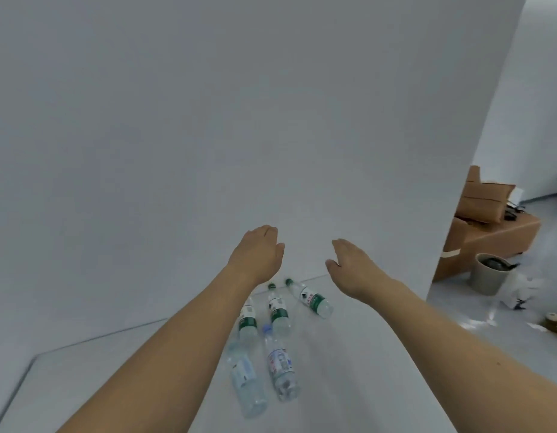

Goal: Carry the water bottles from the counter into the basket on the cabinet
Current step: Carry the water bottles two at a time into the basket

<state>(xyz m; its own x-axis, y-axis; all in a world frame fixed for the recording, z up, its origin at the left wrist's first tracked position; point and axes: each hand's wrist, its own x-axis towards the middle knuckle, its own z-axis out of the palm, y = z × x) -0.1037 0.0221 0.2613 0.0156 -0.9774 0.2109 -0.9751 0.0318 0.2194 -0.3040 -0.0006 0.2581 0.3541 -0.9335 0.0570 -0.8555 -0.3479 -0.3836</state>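
Reaching forward over the white tabletop (349,354), both bare arms extend from the lower edge of the view toward the wall (208,120). The left hand (257,253) is raised above the far end of the bottle group, back of the hand facing the camera, fingers relaxed and bent slightly forward; its grip is loose and holds nothing. The right hand (353,264) is at a similar height, well apart from the left, thumb spread inward, fingers relaxed; its grip is likewise loose and holds nothing. Five water bottles lie on their sides on the tabletop between and below the two forearms. Three carry green labels: the left green bottle (247,321) is partly hidden by the left forearm, the middle green bottle (278,310) lies just beside it, and the right green bottle (311,300) lies angled, its cap pointing toward the wall. Nearer the camera, the blue-cap bottle (280,367) lies with its cap close to the base of the middle green bottle, and the clear bottle (246,379) lies just beside it on the left. Neither hand touches any bottle. On the floor at the right stand cardboard boxes (489,232) and a grey bin (488,275).
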